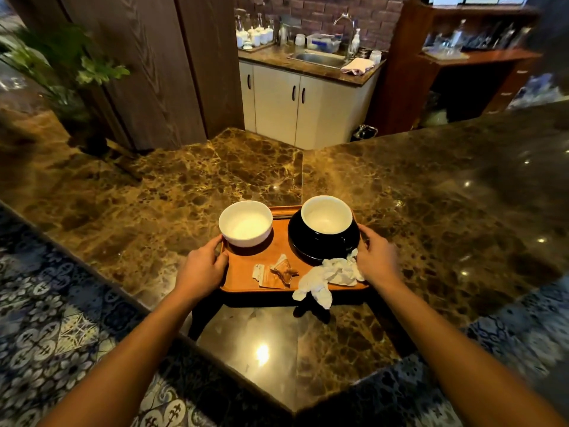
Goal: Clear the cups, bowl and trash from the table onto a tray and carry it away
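An orange-brown tray [246, 260] hangs just above the marble counter, casting a shadow below it. My left hand [201, 268] grips its left edge and my right hand [377, 257] grips its right edge. On the tray stand a white bowl [245, 223] at the back left and a black cup with a white inside [326, 218] on a black saucer [311, 251] at the back right. Torn sachet wrappers [274, 274] lie at the front middle. A crumpled white napkin [326, 278] hangs over the tray's front right edge.
The brown marble counter [431, 192] wraps around in an angle, with patterned floor tiles [52, 318] to the left. Behind it are white cabinets with a sink [320, 58], jars, a wooden shelf [471, 57] at right and a potted plant [61, 75] at left.
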The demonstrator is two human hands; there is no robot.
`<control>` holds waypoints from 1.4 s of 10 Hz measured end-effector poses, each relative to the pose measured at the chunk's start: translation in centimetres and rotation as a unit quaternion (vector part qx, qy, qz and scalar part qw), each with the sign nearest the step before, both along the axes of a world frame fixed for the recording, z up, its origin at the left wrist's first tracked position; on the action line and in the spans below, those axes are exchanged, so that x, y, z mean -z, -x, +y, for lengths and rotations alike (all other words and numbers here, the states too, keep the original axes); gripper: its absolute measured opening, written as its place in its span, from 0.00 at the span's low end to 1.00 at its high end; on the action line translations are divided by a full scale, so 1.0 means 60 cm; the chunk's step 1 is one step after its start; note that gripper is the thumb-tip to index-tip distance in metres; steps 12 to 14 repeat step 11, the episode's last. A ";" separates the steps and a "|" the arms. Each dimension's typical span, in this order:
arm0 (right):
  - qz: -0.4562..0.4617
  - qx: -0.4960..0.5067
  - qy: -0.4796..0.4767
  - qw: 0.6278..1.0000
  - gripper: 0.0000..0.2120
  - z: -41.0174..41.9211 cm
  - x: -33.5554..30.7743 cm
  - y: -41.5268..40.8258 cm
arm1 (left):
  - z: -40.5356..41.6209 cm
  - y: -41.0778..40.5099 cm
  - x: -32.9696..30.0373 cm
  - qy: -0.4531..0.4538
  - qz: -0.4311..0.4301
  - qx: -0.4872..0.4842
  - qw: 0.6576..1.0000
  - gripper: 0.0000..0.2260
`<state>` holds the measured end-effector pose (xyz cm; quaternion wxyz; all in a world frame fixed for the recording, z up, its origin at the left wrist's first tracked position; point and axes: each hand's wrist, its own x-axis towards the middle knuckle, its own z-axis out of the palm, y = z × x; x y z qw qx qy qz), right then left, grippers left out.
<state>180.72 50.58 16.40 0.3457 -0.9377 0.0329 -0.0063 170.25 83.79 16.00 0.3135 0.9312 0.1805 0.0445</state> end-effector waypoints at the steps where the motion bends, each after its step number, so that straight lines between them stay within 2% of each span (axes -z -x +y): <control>1: 0.005 0.003 0.027 1.000 0.20 0.003 0.011 -0.001 | 0.000 -0.001 0.015 -0.022 0.006 0.008 1.000 0.22; 2: 0.008 0.001 0.059 0.998 0.20 0.005 0.022 0.001 | -0.007 0.003 0.020 -0.057 0.013 0.011 0.998 0.22; 5: 0.017 -0.021 0.122 0.992 0.20 0.001 0.035 -0.008 | -0.010 0.007 0.031 -0.074 0.029 0.007 0.997 0.22; 7: 0.027 -0.053 0.187 0.981 0.22 -0.010 0.025 -0.005 | -0.013 0.014 0.035 -0.128 0.057 0.013 0.990 0.22; 9: 0.048 -0.068 0.182 0.980 0.22 -0.015 0.017 -0.004 | -0.020 0.022 0.031 -0.141 0.086 0.005 0.986 0.24; 10: 0.121 -0.101 0.156 0.975 0.22 -0.024 -0.008 -0.009 | -0.018 0.021 0.004 -0.102 0.107 0.014 0.989 0.26; 11: 0.075 -0.088 0.108 0.987 0.22 -0.056 -0.076 -0.024 | -0.016 0.086 -0.004 0.034 0.088 0.000 0.996 0.21; 14: 0.075 -0.088 0.108 0.987 0.22 -0.056 -0.076 -0.024 | -0.016 0.086 -0.004 0.034 0.088 0.000 0.996 0.21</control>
